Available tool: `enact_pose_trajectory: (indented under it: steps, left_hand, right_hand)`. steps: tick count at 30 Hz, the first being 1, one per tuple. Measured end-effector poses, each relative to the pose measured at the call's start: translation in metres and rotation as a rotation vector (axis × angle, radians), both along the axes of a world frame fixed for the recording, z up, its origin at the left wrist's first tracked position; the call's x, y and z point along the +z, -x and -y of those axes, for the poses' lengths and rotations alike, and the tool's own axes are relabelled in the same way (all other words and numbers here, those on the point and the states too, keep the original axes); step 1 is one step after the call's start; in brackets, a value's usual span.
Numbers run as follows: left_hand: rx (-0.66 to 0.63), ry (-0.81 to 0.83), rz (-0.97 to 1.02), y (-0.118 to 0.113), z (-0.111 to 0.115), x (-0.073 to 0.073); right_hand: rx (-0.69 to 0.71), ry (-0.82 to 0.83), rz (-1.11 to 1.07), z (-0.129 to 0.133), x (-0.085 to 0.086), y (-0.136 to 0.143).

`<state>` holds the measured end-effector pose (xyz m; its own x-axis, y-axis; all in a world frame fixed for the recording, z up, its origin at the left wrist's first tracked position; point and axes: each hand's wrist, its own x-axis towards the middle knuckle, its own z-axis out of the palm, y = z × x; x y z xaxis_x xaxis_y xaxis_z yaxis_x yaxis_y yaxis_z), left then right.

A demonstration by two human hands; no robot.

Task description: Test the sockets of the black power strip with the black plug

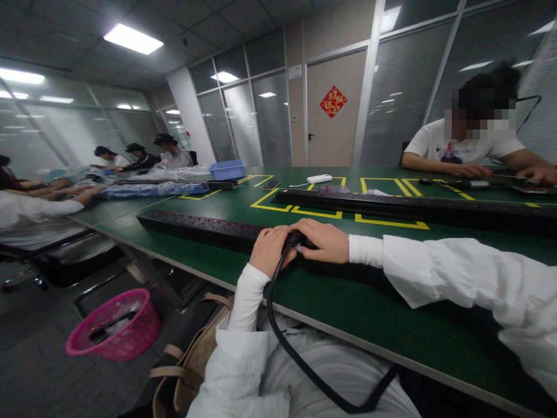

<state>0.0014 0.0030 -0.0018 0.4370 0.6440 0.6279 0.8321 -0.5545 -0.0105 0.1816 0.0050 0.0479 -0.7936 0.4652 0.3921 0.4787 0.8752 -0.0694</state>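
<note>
A long black power strip [204, 227] with a row of sockets and small red parts lies along the near side of the green table. At its middle my left hand [270, 249] and my right hand [324, 241] meet, fingers curled around a black plug [296, 238] from both sides. Fingers hide most of the plug, so I cannot tell whether it sits in a socket. From it a thick black cable [273, 313] hangs over the table edge to my lap. A small pale bluish piece shows beside the plug, under my right hand.
A second black power strip [413, 204] lies further back, across yellow tape outlines on the table [243, 273]. Behind it are a white device [319, 179] and a blue bin [227, 169]. A co-worker [474, 145] sits opposite; others sit left. A pink basket [150, 325] stands on the floor.
</note>
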Motion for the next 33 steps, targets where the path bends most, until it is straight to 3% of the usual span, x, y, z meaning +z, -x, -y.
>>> enact_pose_trajectory:
  steps: [33]
  left_hand:
    - [-0.003, 0.024, 0.012, -0.0001, 0.0009, 0.0011]
  right_hand:
    - [0.023, 0.003, 0.009, 0.0003, 0.0013, -0.0013]
